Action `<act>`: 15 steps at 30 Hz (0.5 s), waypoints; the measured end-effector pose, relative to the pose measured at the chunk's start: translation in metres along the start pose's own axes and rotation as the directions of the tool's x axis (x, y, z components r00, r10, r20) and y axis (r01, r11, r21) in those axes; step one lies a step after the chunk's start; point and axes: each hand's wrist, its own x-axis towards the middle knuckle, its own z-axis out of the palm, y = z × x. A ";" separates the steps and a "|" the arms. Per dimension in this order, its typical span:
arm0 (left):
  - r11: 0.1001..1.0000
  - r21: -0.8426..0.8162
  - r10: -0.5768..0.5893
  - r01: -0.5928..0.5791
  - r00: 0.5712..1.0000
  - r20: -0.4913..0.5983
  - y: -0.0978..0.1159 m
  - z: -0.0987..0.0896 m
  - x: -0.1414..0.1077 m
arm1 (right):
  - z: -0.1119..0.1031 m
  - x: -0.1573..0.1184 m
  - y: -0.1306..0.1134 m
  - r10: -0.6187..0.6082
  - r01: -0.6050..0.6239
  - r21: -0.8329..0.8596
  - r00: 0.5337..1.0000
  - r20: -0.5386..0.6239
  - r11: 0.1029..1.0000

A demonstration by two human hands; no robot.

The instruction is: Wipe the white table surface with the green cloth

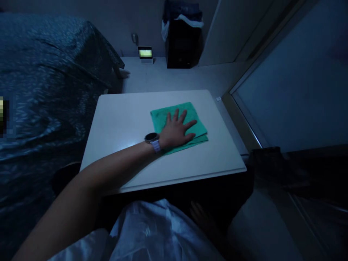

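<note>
My left hand lies flat with its fingers spread on a folded green cloth. A watch with a light strap is on that wrist. Beneath the cloth is the top of a small white table, and the cloth lies right of its middle. Below the table's near edge, in deep shadow, my right hand rests close to my lap. Its fingers look stretched out, and no object shows in them.
On the left stands a bed with a dark patterned cover. At the back are a small device with a lit screen and a black cabinet with clothes on top. A sliding glass panel is on the right.
</note>
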 end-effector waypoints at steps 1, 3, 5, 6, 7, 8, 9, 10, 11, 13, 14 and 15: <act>0.998 0.018 -0.056 0.056 0.998 -0.008 -0.015 -0.003 -0.012 | 0.005 -0.008 0.006 -0.013 0.013 -0.010 1.000 -0.028 1.000; 0.983 0.055 -0.173 0.174 0.985 -0.026 -0.045 -0.009 -0.038 | 0.011 -0.023 0.025 0.012 -0.015 -0.040 0.998 -0.066 0.999; 0.950 0.086 -0.296 0.300 0.954 -0.050 -0.072 -0.014 -0.065 | 0.013 -0.036 0.045 0.074 -0.078 -0.069 0.995 -0.059 0.994; 0.926 0.097 -0.359 0.364 0.931 -0.063 -0.084 -0.016 -0.079 | 0.013 -0.042 0.055 0.091 -0.097 -0.088 0.994 -0.062 0.991; 0.897 0.107 -0.422 0.428 0.903 -0.076 -0.094 -0.018 -0.093 | 0.014 -0.047 0.065 0.096 -0.104 -0.108 0.993 -0.074 0.989; 0.866 0.113 -0.479 0.487 0.873 -0.090 -0.103 -0.020 -0.108 | 0.015 -0.051 0.074 0.085 -0.097 -0.128 0.991 -0.100 0.987; 0.835 0.116 -0.529 0.538 0.843 -0.103 -0.110 -0.022 -0.123 | 0.016 -0.054 0.082 0.070 -0.091 -0.145 0.988 -0.140 0.985; 0.805 0.115 -0.570 0.581 0.813 -0.117 -0.115 -0.023 -0.137 | 0.016 -0.055 0.090 0.077 -0.109 -0.157 0.978 -0.195 0.982; 0.777 0.112 -0.606 0.619 0.785 -0.129 -0.119 -0.023 -0.151 | 0.017 -0.054 0.098 0.116 -0.161 -0.158 0.958 -0.262 0.974; 0.727 0.083 -0.668 0.682 0.729 -0.150 -0.125 -0.024 -0.176 | 0.015 -0.048 0.113 0.257 -0.326 -0.110 0.878 -0.404 0.939; 0.705 0.056 -0.694 0.707 0.703 -0.154 -0.127 -0.023 -0.187 | 0.014 -0.043 0.119 0.335 -0.401 -0.054 0.825 -0.456 0.914; 0.685 0.022 -0.717 0.728 0.679 -0.155 -0.128 -0.021 -0.196 | 0.012 -0.037 0.125 0.404 -0.453 0.018 0.777 -0.483 0.892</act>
